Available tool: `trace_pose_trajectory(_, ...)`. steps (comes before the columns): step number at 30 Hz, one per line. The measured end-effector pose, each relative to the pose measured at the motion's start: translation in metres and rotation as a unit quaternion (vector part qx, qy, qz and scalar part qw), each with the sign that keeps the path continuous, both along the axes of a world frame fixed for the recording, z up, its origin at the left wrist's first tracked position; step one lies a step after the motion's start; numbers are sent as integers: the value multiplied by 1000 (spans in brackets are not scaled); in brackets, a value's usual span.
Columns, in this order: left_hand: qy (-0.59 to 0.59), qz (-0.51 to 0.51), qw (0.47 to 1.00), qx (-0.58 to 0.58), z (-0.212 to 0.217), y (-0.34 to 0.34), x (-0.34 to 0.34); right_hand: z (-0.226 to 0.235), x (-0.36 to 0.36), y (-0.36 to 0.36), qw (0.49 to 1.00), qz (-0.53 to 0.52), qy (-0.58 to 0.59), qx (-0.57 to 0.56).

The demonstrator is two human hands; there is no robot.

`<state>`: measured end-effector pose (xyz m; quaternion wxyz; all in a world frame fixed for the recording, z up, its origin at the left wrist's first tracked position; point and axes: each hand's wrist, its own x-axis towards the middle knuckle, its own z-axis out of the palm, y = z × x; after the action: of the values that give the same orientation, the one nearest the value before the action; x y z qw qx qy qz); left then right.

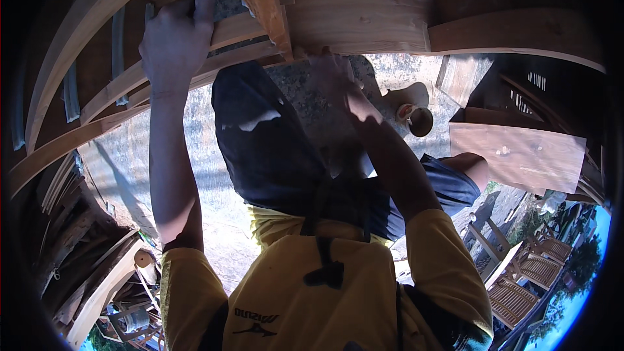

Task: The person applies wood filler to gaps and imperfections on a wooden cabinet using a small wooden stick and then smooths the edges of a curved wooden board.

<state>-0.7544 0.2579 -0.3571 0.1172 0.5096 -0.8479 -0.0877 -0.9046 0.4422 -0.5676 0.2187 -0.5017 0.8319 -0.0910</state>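
Wooden slat (221,31) of the frame (357,6), gripped by my left hand (174,36), fingers curled over its top edge to steady it. Right hand (338,81) lies below the frame, shadowed; its fingers' grip cannot be told.

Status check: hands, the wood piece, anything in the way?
Left hand gripping a slat of the wooden frame. Right hand at the frame's lower edge, in shadow; grip unclear. Person's own knees close under the frame.

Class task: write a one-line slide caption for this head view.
Left hand grips a wooden slat; right hand presses the wooden frame.
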Motion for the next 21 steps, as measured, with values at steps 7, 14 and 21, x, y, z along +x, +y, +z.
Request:
trace_pose_trajectory(7, 11, -12, 1000, -4, -4, 0, 1, -8, -51, 6, 986, 109, 112, 53)
trace_pose_trajectory(14, 15, -11, 1000, 5, -3, 1, -1, -16, -96, 33, 978, 148, 128, 69)
trace_pose_trajectory(21, 2, -4, 1000, 4, -1, 2, -1, -11, -123, 60, 983, 134, 118, 28)
